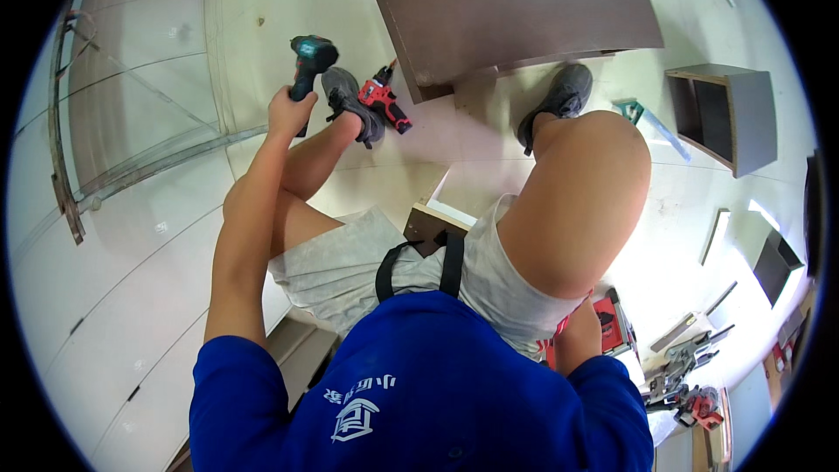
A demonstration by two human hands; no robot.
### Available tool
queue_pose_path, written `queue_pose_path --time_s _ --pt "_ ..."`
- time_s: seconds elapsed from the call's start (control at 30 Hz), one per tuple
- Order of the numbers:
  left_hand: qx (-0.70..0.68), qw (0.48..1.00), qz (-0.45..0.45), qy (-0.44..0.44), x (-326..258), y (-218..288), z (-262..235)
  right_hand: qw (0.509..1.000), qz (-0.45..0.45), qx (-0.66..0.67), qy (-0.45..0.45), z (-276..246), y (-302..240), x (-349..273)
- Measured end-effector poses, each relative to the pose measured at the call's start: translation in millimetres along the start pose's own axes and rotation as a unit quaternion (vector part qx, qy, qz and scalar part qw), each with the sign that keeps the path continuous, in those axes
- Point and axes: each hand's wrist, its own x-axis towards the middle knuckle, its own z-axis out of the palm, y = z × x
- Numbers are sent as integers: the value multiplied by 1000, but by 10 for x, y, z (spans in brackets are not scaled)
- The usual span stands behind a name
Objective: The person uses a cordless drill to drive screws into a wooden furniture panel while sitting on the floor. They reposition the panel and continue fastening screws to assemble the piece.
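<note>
Teal drill (311, 54): held up over the floor (157, 297) by the grip, near the upper left, just beside the left shoe (350, 98).
Left hand (289, 110): fingers wrapped tight round the drill's handle.
Right hand (584, 319): mostly hidden behind the right knee, low by the red case (612, 322); finger state impossible to tell.
Red drill (384, 100): lying on the floor between the left shoe and the brown panel (524, 9).
Good handling, as a judgement: firm grip, wrist straight, tip kept clear of the shoe.
</note>
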Motion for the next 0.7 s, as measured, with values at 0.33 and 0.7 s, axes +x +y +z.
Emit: queue_pose_path --time_s 0.33,0.7 --pt "-570 801 182 -1 -2001 538 -926 807 -275 328 -408 248 -3000 -2955" --pt "-602 698 266 -283 -3291 579 -320 579 -346 46 -737 755 -1797 -5225"
